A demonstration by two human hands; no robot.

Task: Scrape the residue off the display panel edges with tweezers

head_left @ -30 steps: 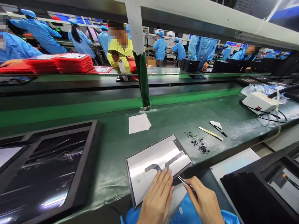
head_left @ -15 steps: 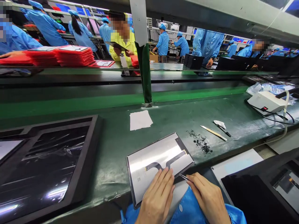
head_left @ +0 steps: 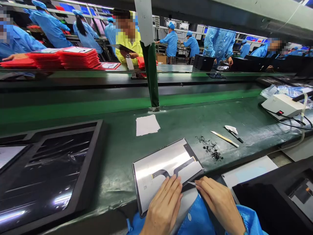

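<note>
Hand (head_left: 216, 197) near bench (head_left: 117, 160), perhaps stools (head_left: 171, 58) beyond

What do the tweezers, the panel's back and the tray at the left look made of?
Tweezers: probably metal, polished; thin silvery tips catch the light.
Panel's back: smooth silvery sheet, metal or reflective film, can't tell which; bright glare bands.
Tray: likely foam, matte and dark; thick rim reflects little.
</note>
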